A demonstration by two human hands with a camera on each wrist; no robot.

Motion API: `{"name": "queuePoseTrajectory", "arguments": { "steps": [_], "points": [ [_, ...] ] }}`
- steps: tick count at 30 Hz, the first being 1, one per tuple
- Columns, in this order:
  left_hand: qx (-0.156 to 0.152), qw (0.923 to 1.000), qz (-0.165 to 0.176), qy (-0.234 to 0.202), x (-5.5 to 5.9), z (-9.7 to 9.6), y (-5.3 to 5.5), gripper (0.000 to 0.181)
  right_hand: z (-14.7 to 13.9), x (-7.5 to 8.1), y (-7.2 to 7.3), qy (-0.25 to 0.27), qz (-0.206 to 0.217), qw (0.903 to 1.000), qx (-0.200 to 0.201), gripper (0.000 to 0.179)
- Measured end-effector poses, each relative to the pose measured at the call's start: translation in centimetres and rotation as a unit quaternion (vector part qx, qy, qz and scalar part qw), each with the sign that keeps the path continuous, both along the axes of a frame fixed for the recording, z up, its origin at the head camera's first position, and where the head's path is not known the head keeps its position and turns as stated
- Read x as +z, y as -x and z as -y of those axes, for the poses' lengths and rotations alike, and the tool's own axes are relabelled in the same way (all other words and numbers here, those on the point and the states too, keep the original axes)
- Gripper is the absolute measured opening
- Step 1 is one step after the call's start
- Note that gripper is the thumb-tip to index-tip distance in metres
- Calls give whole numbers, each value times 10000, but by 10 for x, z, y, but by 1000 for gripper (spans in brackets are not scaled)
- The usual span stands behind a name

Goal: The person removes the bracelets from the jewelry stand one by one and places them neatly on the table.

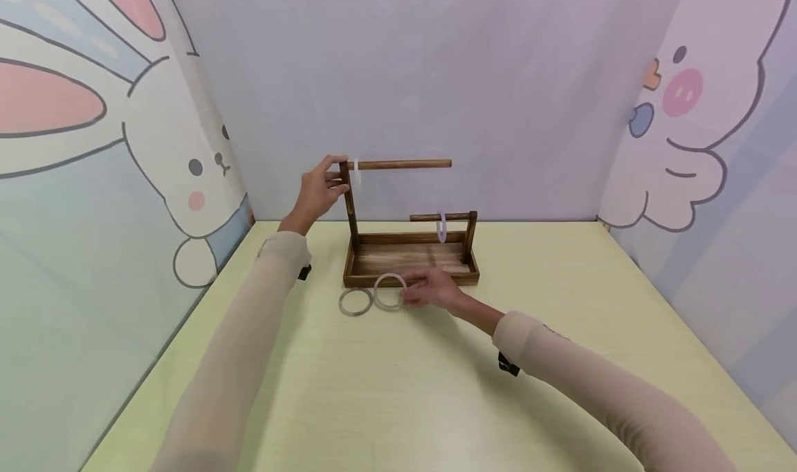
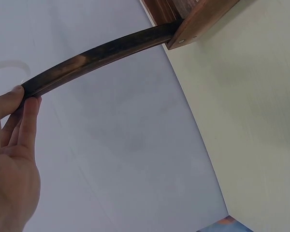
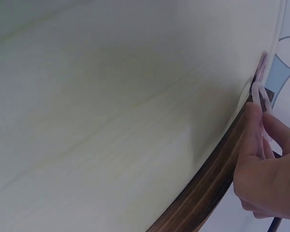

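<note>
A dark wooden stand (image 1: 411, 280) has a tray base, a tall post (image 2: 101, 55) at the left with a long bar (image 1: 405, 164), and a shorter post at the right with a lower bar. My left hand (image 1: 320, 189) grips the tall post near its top, thumb on one side and fingers on the other. At the tray's front edge, my right hand (image 1: 436, 290) pinches a pale translucent bangle (image 1: 376, 293) between thumb and fingers. Beside it on the table lies a greyish bangle (image 1: 355, 313). A white bangle (image 1: 358, 174) hangs on the upper bar, close to the post.
On the lower bar (image 1: 457, 216) hangs a lavender bangle (image 1: 442, 230). The stand sits toward the back of the pale wooden table (image 1: 398, 389). Behind it rises a plain curtain (image 1: 436, 77), and cartoon-printed panels (image 1: 193, 147) flank the table on both sides.
</note>
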State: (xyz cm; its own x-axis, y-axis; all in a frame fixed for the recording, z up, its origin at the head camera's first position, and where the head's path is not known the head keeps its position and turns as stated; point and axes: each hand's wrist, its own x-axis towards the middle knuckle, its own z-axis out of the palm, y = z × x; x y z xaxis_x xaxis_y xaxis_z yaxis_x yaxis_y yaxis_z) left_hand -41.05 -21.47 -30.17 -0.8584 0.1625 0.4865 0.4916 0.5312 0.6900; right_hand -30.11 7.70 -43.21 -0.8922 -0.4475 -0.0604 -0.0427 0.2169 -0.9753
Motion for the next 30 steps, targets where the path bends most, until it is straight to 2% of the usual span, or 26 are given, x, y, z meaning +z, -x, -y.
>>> {"name": "queuePoseTrajectory", "arguments": {
  "steps": [4, 13, 20, 30],
  "points": [
    [32, 10000, 1, 23, 0, 1, -1, 62, 2, -2, 1, -59, -92, 9999, 9, 36],
    [-18, 10000, -48, -36, 0, 1, 2, 63, 5, -2, -1, -181, 9, 9998, -43, 37],
    [-61, 9999, -74, -40, -1, 2, 2, 62, 3, -6, 0, -60, 74, 10000, -2, 42],
    [-96, 9999, -105, -51, -4, 4, 3, 62, 3, -10, -4, 63, 170, 9997, -172, 42]
  ]
}}
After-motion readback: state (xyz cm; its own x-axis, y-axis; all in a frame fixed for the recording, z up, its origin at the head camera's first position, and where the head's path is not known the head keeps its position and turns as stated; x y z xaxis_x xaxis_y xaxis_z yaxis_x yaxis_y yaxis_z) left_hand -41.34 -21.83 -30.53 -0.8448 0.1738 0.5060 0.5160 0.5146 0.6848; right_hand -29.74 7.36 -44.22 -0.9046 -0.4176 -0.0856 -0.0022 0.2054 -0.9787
